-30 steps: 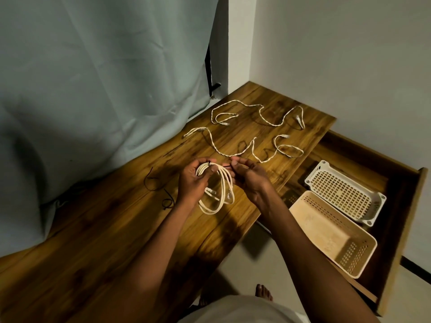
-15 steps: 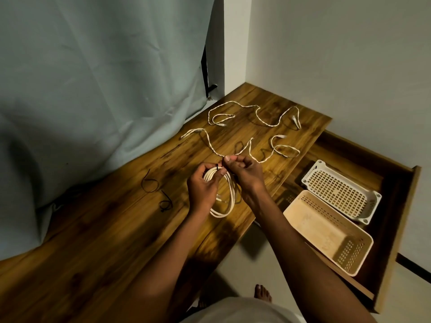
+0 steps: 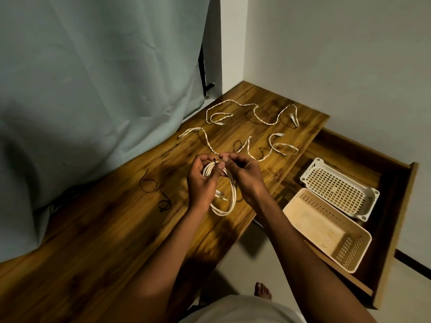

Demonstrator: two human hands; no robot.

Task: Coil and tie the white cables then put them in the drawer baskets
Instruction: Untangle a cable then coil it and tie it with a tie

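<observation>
A coiled white cable (image 3: 229, 199) hangs over the wooden desk, its top bunched in my left hand (image 3: 201, 180). My right hand (image 3: 242, 170) pinches a thin black tie (image 3: 215, 162) wrapped at the coil's top. Two loose white cables lie farther back: one (image 3: 254, 114) near the wall, one (image 3: 238, 148) just beyond my hands. The open drawer (image 3: 396, 206) at the right holds a white basket (image 3: 338, 190) and a beige basket (image 3: 326, 229), both with nothing in them.
Two spare black ties (image 3: 148, 184) (image 3: 164, 202) lie on the desk (image 3: 116, 241) left of my hands. A pale curtain (image 3: 93, 89) hangs along the desk's left side. White walls close the corner. A bare foot (image 3: 263, 291) shows on the floor below.
Both hands drew closer together at the top of the coil, the right hand now pinching the black tie there. The coil has swung slightly and hangs lower.
</observation>
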